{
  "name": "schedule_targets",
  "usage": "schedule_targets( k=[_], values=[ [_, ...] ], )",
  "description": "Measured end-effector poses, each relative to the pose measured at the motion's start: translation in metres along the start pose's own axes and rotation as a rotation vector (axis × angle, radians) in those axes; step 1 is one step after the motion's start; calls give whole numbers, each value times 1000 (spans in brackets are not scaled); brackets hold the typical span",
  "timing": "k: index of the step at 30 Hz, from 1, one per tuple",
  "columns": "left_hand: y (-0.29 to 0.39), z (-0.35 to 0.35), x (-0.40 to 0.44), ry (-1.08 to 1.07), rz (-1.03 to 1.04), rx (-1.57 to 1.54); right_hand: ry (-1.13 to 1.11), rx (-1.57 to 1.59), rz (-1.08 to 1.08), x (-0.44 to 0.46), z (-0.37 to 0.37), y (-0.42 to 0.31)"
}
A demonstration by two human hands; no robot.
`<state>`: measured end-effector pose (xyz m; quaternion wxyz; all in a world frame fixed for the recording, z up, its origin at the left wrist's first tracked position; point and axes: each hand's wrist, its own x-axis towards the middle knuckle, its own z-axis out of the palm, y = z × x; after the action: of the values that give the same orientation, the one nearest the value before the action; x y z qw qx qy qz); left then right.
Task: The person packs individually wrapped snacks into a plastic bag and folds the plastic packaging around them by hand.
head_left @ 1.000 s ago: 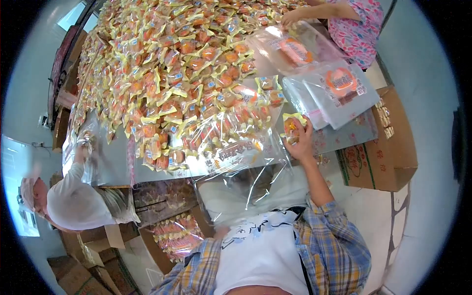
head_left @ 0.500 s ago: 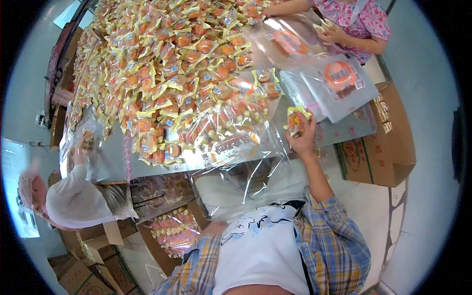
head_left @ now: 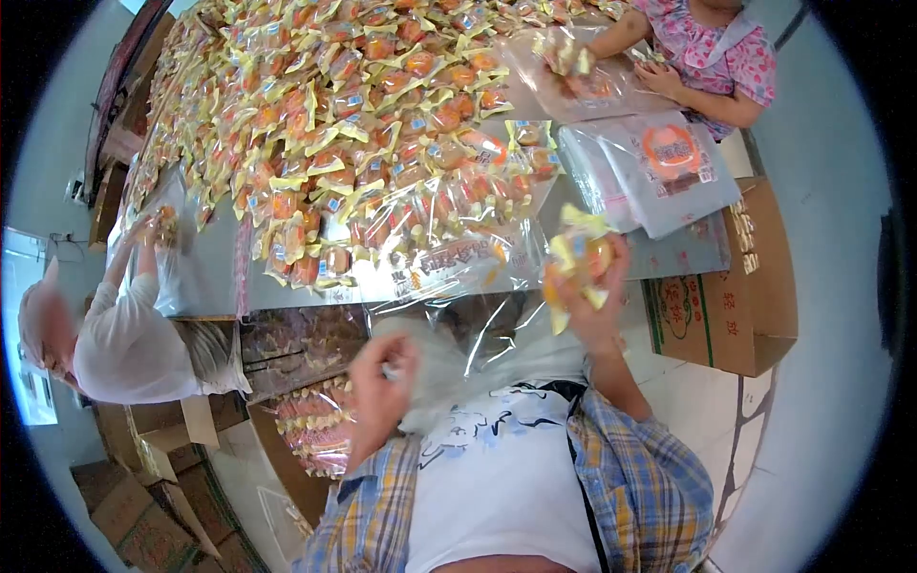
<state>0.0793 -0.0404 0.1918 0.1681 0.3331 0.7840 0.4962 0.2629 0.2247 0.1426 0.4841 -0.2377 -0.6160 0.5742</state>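
Observation:
My right hand (head_left: pixel 604 304) grips yellow-and-clear wrapped cakes (head_left: pixel 577 260), seemingly more than one, beside the open end of a clear plastic bag (head_left: pixel 449 279). That bag lies at the table's near edge with rows of wrapped cakes (head_left: pixel 449 205) inside, and its loose mouth hangs toward my body. At the bag's left side is my left hand (head_left: pixel 384 377), fingers curled together in a pinch. A small greyish bit shows between them, too blurred to name. Beyond the bag, a large heap of wrapped cakes (head_left: pixel 325 124) covers much of the table.
Flat printed bags (head_left: pixel 669 172) are stacked at the right, above an open cardboard box (head_left: pixel 726 306). A person in pink (head_left: pixel 707 57) handles cakes at the far right; another in white (head_left: pixel 143 339) works at the left. A box of packed cakes (head_left: pixel 315 425) stands below the table.
My left hand has come up into view beside the bag mouth. My right hand has shifted slightly nearer me, with more wrapping visible in it. The person in pink has reached over the bags.

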Motion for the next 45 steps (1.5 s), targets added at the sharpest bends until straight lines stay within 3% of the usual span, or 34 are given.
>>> schedule_targets(
  k=[2, 3, 4, 6, 9, 12, 13, 17, 20, 24, 27, 37, 43, 45],
  values=[
    [24, 40, 2, -258, 29, -181, -212, 68, -149, -8, 33, -14],
    [26, 55, -3, -346, -4, -298, -317, 116, -118, -18, 42, -15],
    [24, 68, -6, -439, -33, -413, -369, -3, -203, -22, 53, -14],
    [8, 80, -12, -459, -127, -585, -503, -178, -198, -29, 60, -25],
    [1, 70, -5, -484, -233, -578, -491, -76, -67, -38, 61, -16],
    [-18, 66, -16, -400, -230, -500, -545, 98, 146, -51, 59, -7],
    [-24, 64, -20, -346, -385, -604, -539, 94, 209, -52, 58, -6],
    [-25, 57, -16, -191, -310, -474, -571, 39, 327, -52, 58, -1],
    [-27, 58, -12, -138, -335, -532, -726, 27, 434, -50, 60, -3],
    [-19, 62, -5, -158, -97, -383, -819, -28, 588, -44, 65, -9],
    [-23, 60, 0, -159, -210, -509, -790, -167, 264, -35, 64, -17],
    [-47, 52, -7, -121, -437, -693, -807, -203, 221, -58, 65, -12],
    [-31, 57, -24, -215, -275, -607, -870, -299, 17, -68, 61, 1],
    [-27, 55, -25, -198, -340, -655, -895, -323, -9, -68, 60, -2]
  ],
)
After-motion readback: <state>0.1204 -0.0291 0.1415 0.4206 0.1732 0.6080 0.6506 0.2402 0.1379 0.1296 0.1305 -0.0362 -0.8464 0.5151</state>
